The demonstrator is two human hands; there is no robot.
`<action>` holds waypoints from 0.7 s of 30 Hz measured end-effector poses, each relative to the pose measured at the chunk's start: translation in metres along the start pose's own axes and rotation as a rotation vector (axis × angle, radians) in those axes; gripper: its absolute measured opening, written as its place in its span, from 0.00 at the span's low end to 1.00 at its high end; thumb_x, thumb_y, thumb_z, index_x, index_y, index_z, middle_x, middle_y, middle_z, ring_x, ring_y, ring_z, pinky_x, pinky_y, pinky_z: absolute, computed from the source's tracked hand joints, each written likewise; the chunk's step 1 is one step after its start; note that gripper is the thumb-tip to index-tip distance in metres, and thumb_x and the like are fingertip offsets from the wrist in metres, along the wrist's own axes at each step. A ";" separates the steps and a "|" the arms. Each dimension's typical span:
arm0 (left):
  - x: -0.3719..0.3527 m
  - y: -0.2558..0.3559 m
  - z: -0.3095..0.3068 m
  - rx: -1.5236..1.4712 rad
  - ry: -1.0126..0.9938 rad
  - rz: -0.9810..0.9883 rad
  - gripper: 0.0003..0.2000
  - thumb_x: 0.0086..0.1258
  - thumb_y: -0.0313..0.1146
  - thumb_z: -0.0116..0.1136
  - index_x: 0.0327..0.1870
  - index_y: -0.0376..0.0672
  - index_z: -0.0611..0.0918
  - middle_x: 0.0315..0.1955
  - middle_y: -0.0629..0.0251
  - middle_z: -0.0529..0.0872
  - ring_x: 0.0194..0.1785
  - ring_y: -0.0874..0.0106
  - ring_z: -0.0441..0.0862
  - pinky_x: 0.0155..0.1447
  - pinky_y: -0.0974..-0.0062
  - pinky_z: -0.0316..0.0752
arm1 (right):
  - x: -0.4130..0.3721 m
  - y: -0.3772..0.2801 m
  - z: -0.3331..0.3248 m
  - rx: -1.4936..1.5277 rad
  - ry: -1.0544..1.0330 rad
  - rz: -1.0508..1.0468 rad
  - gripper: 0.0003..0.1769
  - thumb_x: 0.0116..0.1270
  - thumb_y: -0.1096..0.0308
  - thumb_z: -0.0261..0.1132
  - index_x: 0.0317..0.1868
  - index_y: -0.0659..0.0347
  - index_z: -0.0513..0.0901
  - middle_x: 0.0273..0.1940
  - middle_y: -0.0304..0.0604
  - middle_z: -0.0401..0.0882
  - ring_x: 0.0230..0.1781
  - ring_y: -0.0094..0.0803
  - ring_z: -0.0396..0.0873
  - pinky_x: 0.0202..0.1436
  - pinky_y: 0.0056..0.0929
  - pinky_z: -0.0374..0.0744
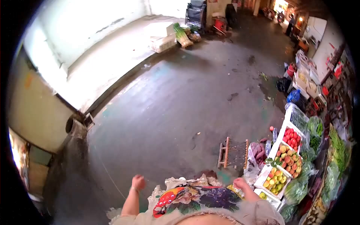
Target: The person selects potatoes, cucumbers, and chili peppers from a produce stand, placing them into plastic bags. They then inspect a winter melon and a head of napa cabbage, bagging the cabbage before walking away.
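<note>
My left hand [138, 182] is out in front of my body at the lower middle, its fingers curled in a loose fist with nothing visible in them. A thin band circles that wrist. On the other side, my right hand [240, 183] is also curled closed, close to my patterned top [202, 198]; no held object shows. Just beyond the right hand are a white box of yellow-green fruit [275, 180] and a purple-red heap in clear plastic [258, 153]. A low wooden stool with a slatted or woven seat [236, 153] stands on the floor ahead.
Along the right are boxes of peaches [289, 161] and red tomato-like produce [291, 138], with bagged greens [298, 187]. The wet grey floor [168, 112] stretches ahead. White foam boxes [162, 36] and green onions [182, 35] are by the left ledge. People [290, 24] are far off.
</note>
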State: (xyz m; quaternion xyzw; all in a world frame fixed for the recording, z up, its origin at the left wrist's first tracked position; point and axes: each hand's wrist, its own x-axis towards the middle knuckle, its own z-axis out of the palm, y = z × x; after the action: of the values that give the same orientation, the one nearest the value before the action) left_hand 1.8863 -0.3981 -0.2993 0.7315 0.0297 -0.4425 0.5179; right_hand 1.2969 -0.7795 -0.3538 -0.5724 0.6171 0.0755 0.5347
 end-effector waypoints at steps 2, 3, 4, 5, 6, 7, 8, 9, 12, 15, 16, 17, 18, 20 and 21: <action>0.048 0.110 0.051 -0.004 0.073 -0.010 0.07 0.67 0.32 0.58 0.41 0.42 0.78 0.20 0.68 0.77 0.21 0.73 0.75 0.21 0.74 0.68 | 0.001 0.028 -0.025 -0.675 -0.192 -0.307 0.09 0.61 0.65 0.62 0.35 0.60 0.85 0.24 0.42 0.81 0.21 0.26 0.79 0.23 0.30 0.75; 0.075 0.149 0.077 0.012 0.108 0.044 0.10 0.67 0.33 0.58 0.46 0.41 0.79 0.22 0.68 0.79 0.23 0.74 0.77 0.23 0.75 0.70 | 0.005 0.041 -0.027 -0.737 -0.231 -0.252 0.09 0.60 0.64 0.62 0.32 0.59 0.85 0.25 0.43 0.82 0.23 0.31 0.81 0.26 0.34 0.77; 0.103 0.181 0.102 0.014 0.088 0.049 0.10 0.67 0.33 0.58 0.46 0.41 0.79 0.22 0.68 0.79 0.23 0.74 0.77 0.23 0.75 0.70 | 0.011 0.045 -0.034 -0.802 -0.272 -0.193 0.10 0.58 0.63 0.62 0.29 0.58 0.86 0.26 0.44 0.83 0.25 0.36 0.83 0.28 0.38 0.80; 0.127 0.207 0.127 0.002 0.061 0.120 0.13 0.67 0.33 0.59 0.50 0.41 0.79 0.25 0.67 0.81 0.24 0.74 0.78 0.24 0.76 0.72 | -0.001 0.014 -0.044 -0.576 -0.224 -0.184 0.09 0.57 0.63 0.62 0.27 0.58 0.85 0.25 0.44 0.83 0.24 0.38 0.82 0.27 0.39 0.79; 0.145 0.222 0.147 -0.006 0.039 0.185 0.16 0.67 0.34 0.59 0.55 0.41 0.79 0.27 0.67 0.82 0.26 0.75 0.80 0.26 0.76 0.74 | -0.016 -0.020 -0.054 -0.336 -0.181 -0.187 0.09 0.55 0.64 0.62 0.25 0.59 0.84 0.24 0.45 0.82 0.23 0.40 0.81 0.26 0.41 0.79; 0.160 0.228 0.164 0.001 0.031 0.180 0.16 0.67 0.34 0.59 0.55 0.41 0.79 0.27 0.67 0.82 0.26 0.75 0.80 0.26 0.76 0.74 | -0.041 -0.071 -0.064 -0.110 -0.142 -0.202 0.09 0.53 0.64 0.62 0.23 0.59 0.84 0.23 0.46 0.81 0.22 0.43 0.81 0.25 0.42 0.78; 0.175 0.235 0.185 0.100 -0.087 0.178 0.18 0.67 0.35 0.61 0.56 0.40 0.79 0.29 0.66 0.83 0.27 0.75 0.81 0.27 0.77 0.75 | -0.019 -0.082 -0.080 -0.108 -0.136 -0.209 0.09 0.53 0.64 0.62 0.23 0.59 0.84 0.23 0.46 0.81 0.22 0.43 0.81 0.25 0.42 0.78; 0.194 0.240 0.202 0.203 -0.198 0.181 0.20 0.67 0.35 0.62 0.58 0.39 0.79 0.30 0.66 0.84 0.28 0.75 0.82 0.28 0.77 0.76 | 0.006 -0.093 -0.094 -0.106 -0.142 -0.174 0.09 0.54 0.65 0.62 0.22 0.59 0.83 0.22 0.46 0.81 0.22 0.43 0.80 0.25 0.42 0.78; 0.212 0.230 0.234 0.345 -0.273 0.034 0.22 0.65 0.34 0.65 0.60 0.39 0.78 0.32 0.64 0.86 0.28 0.76 0.82 0.29 0.77 0.76 | 0.163 -0.054 -0.126 -0.504 -0.233 -0.356 0.10 0.59 0.64 0.61 0.25 0.59 0.83 0.23 0.44 0.81 0.22 0.40 0.81 0.23 0.39 0.77; 0.223 0.235 0.254 0.236 -0.111 -0.091 0.22 0.64 0.33 0.66 0.60 0.38 0.78 0.34 0.62 0.86 0.29 0.75 0.81 0.29 0.76 0.76 | 0.217 -0.230 -0.191 0.267 -0.167 0.079 0.12 0.58 0.65 0.60 0.19 0.61 0.81 0.17 0.44 0.78 0.13 0.32 0.73 0.16 0.36 0.70; 0.220 0.241 0.258 0.213 -0.054 -0.146 0.24 0.63 0.31 0.67 0.60 0.36 0.77 0.35 0.62 0.86 0.29 0.74 0.81 0.29 0.73 0.76 | 0.251 -0.273 -0.208 0.107 -0.056 -0.001 0.11 0.62 0.66 0.60 0.25 0.60 0.82 0.18 0.42 0.79 0.14 0.29 0.73 0.15 0.30 0.70; 0.231 0.236 0.254 0.207 -0.053 -0.119 0.23 0.62 0.29 0.67 0.58 0.32 0.78 0.35 0.61 0.86 0.30 0.73 0.81 0.32 0.72 0.77 | 0.284 -0.316 -0.223 0.181 0.001 -0.003 0.06 0.67 0.68 0.61 0.37 0.59 0.82 0.20 0.39 0.79 0.16 0.25 0.75 0.16 0.25 0.70; 0.243 0.223 0.242 0.155 -0.079 -0.035 0.20 0.62 0.28 0.67 0.54 0.30 0.80 0.35 0.61 0.86 0.33 0.70 0.82 0.38 0.71 0.78 | 0.320 -0.362 -0.238 0.218 0.008 0.031 0.09 0.68 0.68 0.61 0.48 0.58 0.79 0.24 0.37 0.80 0.20 0.22 0.77 0.18 0.22 0.72; 0.226 0.269 0.260 0.125 -0.063 -0.112 0.16 0.63 0.29 0.67 0.49 0.30 0.83 0.38 0.58 0.87 0.41 0.69 0.84 0.44 0.71 0.79 | 0.373 -0.452 -0.260 0.222 0.051 -0.065 0.11 0.69 0.69 0.62 0.51 0.59 0.79 0.30 0.36 0.81 0.26 0.21 0.80 0.24 0.21 0.76; 0.245 0.265 0.252 0.256 -0.048 -0.168 0.16 0.63 0.29 0.67 0.49 0.29 0.83 0.39 0.57 0.88 0.41 0.69 0.84 0.44 0.71 0.80 | 0.388 -0.502 -0.270 0.240 0.061 -0.124 0.12 0.69 0.69 0.62 0.52 0.59 0.79 0.32 0.36 0.82 0.28 0.22 0.81 0.26 0.21 0.76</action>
State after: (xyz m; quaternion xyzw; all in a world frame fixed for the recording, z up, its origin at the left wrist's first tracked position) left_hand 2.0122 -0.8195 -0.2895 0.7758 0.0219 -0.5017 0.3821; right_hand 1.6254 -1.3806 -0.2702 -0.5434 0.6010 -0.0496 0.5841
